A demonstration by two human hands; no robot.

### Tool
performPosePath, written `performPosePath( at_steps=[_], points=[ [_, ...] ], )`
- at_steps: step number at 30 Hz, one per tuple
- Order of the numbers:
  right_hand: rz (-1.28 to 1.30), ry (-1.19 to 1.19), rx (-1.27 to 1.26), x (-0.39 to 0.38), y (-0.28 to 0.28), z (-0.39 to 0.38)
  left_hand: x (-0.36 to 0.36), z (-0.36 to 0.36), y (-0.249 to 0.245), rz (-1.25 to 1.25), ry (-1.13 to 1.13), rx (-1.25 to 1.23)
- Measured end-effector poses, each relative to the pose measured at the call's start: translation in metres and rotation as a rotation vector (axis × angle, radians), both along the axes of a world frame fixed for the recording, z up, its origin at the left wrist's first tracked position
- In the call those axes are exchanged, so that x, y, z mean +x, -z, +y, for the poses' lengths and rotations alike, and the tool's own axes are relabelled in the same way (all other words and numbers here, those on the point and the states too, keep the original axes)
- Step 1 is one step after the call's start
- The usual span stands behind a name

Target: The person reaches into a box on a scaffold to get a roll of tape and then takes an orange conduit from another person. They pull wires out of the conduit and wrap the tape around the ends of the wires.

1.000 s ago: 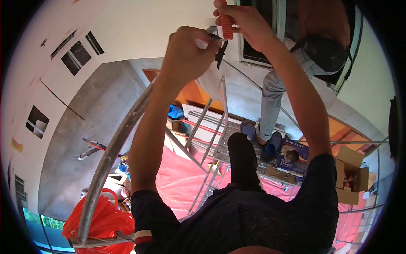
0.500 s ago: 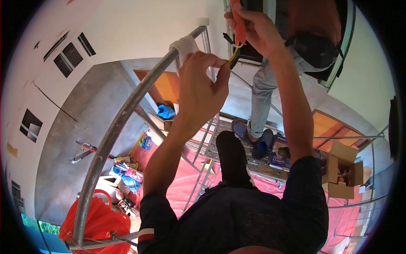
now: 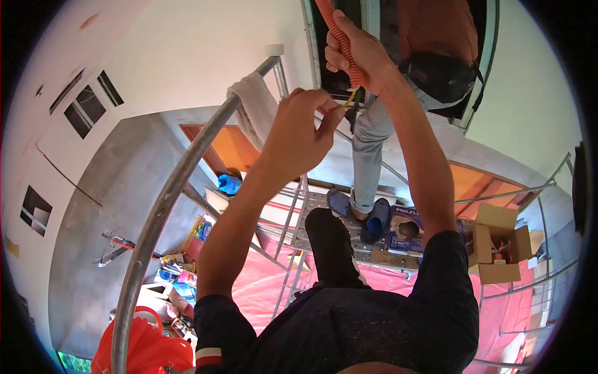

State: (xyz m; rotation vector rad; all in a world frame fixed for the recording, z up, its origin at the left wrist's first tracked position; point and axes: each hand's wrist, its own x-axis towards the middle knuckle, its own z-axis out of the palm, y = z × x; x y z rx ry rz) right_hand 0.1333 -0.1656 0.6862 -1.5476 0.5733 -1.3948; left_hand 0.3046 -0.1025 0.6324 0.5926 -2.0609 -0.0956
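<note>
A white cloth (image 3: pixel 254 107) is draped over a curved grey metal rail (image 3: pixel 167 201) just left of the left hand (image 3: pixel 302 128). Well below the right hand (image 3: pixel 358 53), a person's blue shoes (image 3: pixel 375 219) are planted on a perforated metal platform (image 3: pixel 364 250), and a blue printed box (image 3: pixel 406 234) is set just beside them.

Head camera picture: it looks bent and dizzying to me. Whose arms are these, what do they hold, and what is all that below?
There is no machine here: a person wears one wide-angle camera on the head, so the picture curves, and it looks down past their own dark shirt. The right hand has its grip closed round an orange ribbed tube. The left hand pinches what looks like a thin yellow wire at the tube's end. Beside them runs a metal rail with a cloth draped over it. A second person's blue shoes stand on a metal platform. Nearby are a cardboard box and, lower down, a red sheet.
</note>
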Motion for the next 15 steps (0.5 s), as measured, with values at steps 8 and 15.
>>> performPosePath(
  at_steps=[8, 15],
  points=[
    [-0.008, 0.01, 0.047, -0.001, 0.002, -0.008, -0.003, 0.03, 0.017, 0.179, -0.035, 0.073],
    [0.042, 0.09, 0.029, 0.005, 0.007, 0.002, -0.003, 0.043, 0.032, 0.234, -0.078, 0.075]
  ],
)
